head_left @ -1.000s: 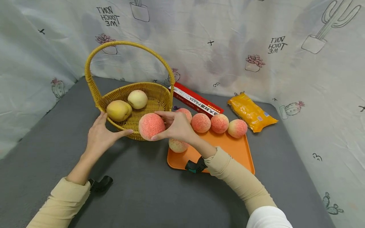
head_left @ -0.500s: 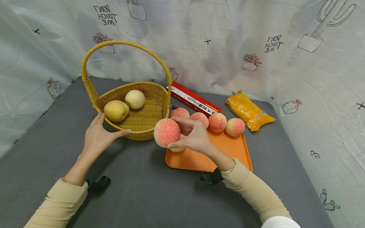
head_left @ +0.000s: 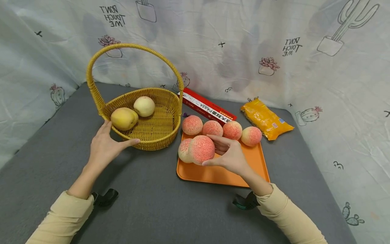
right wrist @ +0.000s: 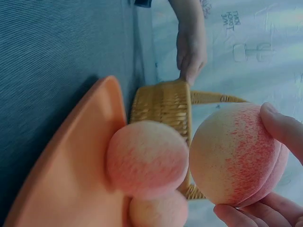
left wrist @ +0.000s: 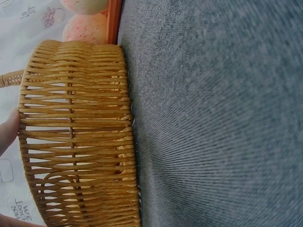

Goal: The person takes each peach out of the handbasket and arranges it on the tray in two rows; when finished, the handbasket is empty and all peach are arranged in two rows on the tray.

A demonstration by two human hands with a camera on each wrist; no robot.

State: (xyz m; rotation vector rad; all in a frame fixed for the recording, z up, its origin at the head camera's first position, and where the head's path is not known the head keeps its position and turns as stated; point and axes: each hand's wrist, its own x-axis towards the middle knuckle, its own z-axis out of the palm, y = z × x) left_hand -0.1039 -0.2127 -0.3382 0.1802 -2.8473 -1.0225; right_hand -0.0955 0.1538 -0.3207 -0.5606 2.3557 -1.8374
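Note:
My right hand [head_left: 231,155] holds a pink and cream peach [head_left: 202,150] between thumb and fingers, above the orange tray [head_left: 210,174]. The right wrist view shows the crease of this peach [right wrist: 241,153] facing the fingers. Behind it a second peach [head_left: 184,151] is partly covered in the head view. My left hand [head_left: 105,144] rests on the front rim of a yellow wicker basket [head_left: 152,145], thumb stretched along it. A yellow fruit [head_left: 122,119], overlapping another one, and a pale round fruit [head_left: 144,106] lie inside the basket.
Several peaches [head_left: 233,130] line the tray's back edge. Behind them lies a red and white pasta box [head_left: 207,105]. An orange plastic packet [head_left: 266,118] sits at the back right. The tall basket handle [head_left: 134,45] arches over the basket. A printed curtain [head_left: 207,44] hangs behind the table.
My right hand has moved right with the peach, from the basket's front rim to above the tray. My left hand has stayed on the rim; the view has shifted slightly.

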